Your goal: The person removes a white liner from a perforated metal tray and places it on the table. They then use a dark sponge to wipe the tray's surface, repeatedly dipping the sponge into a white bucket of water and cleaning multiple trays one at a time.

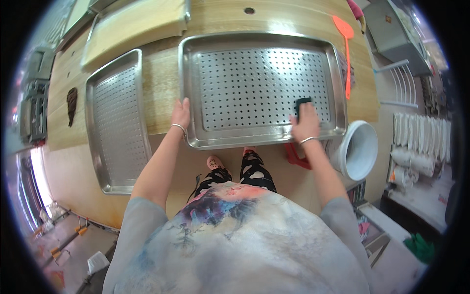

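Observation:
Before me a rectangular perforated metal tray lies on the wooden table, its near edge jutting past the table's front. My left hand rests against the tray's left rim, thumb and fingers hard to separate. Near the tray's right front corner, my right hand presses a small dark green pad on the perforated bottom; the hand is slightly blurred. A second perforated metal tray sits to the left of my left hand, partly beyond the table edge.
An orange fly swatter lies right of the tray, beside a crumpled cloth. A white bucket stands below at right, near a red plastic object. A cloth-covered tray is at the back left; a brown, twisted item lies far left.

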Demonstrator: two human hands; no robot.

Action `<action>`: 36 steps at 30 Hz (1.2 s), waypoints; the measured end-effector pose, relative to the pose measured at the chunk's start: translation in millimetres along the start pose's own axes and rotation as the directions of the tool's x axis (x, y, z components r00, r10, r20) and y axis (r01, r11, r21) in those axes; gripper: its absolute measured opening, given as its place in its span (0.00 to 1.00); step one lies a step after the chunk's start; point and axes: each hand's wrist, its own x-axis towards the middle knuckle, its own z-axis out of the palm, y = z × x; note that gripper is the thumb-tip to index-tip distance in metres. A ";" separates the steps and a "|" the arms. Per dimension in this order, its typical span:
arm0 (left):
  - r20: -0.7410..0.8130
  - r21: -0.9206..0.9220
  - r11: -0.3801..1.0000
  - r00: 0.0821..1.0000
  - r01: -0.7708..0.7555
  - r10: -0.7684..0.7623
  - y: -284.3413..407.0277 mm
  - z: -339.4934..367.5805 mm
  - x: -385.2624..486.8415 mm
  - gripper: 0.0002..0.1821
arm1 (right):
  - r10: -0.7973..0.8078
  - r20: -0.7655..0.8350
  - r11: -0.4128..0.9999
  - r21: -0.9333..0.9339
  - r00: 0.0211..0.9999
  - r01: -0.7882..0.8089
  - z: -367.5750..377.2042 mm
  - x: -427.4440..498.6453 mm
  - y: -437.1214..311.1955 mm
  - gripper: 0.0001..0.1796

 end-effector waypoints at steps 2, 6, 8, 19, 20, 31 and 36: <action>0.008 -0.070 0.997 1.000 -0.024 0.025 -2.2 -5.4 -11.7 0.25 | -0.237 0.005 0.967 0.093 0.972 0.235 12.5 -0.8 -67.7 0.41; -0.109 -0.015 0.999 0.993 -0.044 0.042 0.9 -15.0 -46.6 0.19 | -0.536 -0.059 0.815 0.224 0.842 0.534 22.1 13.6 -162.9 0.40; -0.166 0.060 0.997 0.984 -0.049 0.058 6.1 -20.3 -58.6 0.19 | -0.606 -0.139 0.747 0.239 0.783 0.620 20.8 31.7 -170.4 0.38; -0.223 0.083 0.990 0.971 0.111 -0.090 28.0 -28.9 -66.5 0.13 | -0.001 -0.187 0.898 0.432 0.982 0.083 6.0 110.4 -6.6 0.28; -0.208 0.078 0.987 0.971 0.137 -0.118 28.2 -30.1 -64.7 0.13 | 0.028 -0.156 0.873 0.484 0.987 0.052 4.9 105.8 -3.5 0.29; -0.005 -0.106 0.978 0.984 0.178 -0.180 -12.4 -3.8 -126.4 0.31 | -0.571 -0.381 0.488 0.554 0.727 0.674 3.4 20.7 -179.2 0.34; 0.023 -0.219 0.948 0.973 0.229 -0.229 -20.6 5.2 -127.0 0.25 | -0.742 -0.311 0.449 0.428 0.594 0.784 25.0 -25.3 -272.2 0.33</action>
